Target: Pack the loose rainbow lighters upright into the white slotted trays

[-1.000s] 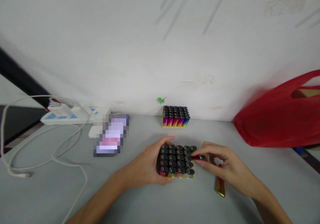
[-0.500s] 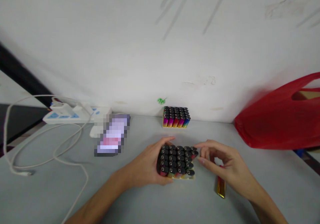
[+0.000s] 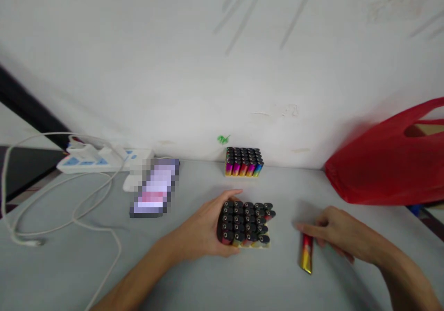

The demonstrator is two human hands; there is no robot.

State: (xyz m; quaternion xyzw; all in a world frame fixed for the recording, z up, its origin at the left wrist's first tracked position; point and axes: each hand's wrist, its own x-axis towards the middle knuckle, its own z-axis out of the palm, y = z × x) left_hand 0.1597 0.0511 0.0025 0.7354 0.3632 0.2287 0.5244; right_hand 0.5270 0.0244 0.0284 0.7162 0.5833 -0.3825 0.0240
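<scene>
My left hand (image 3: 204, 230) grips the left side of a tray of upright lighters (image 3: 246, 223) with black caps and rainbow bodies, on the grey table. My right hand (image 3: 342, 237) rests lower right, fingers curled over the top end of a single red-and-gold lighter (image 3: 305, 254) lying on the table. A second full tray of lighters (image 3: 243, 161) stands against the wall behind.
A red plastic bag (image 3: 388, 163) lies at the right by the wall. A phone (image 3: 155, 188) lies to the left, with a white power strip (image 3: 100, 158) and white cables (image 3: 62, 209) beyond it. The wall (image 3: 222, 70) closes the table's far edge.
My right hand left the tray's right edge, where it set in a lighter, and moved right and down onto the loose lighter. The left hand stayed on the tray.
</scene>
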